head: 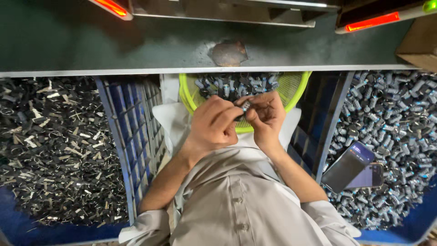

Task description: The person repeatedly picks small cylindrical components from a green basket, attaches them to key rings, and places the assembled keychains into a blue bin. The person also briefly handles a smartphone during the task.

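My left hand (213,124) and my right hand (266,115) meet in front of my chest, fingertips pinched together on one small dark and silver part (245,107). Both hands hover just above the near rim of a yellow-green mesh basket (296,86), which holds several similar small dark parts (232,84). Most of the held part is hidden by my fingers.
A blue crate (132,136) at the left holds a heap of small black and silver pieces (54,146). Another heap of grey ribbed parts (396,114) lies at the right, with two phones (353,166) on it. A dark bench top (136,45) runs across the back.
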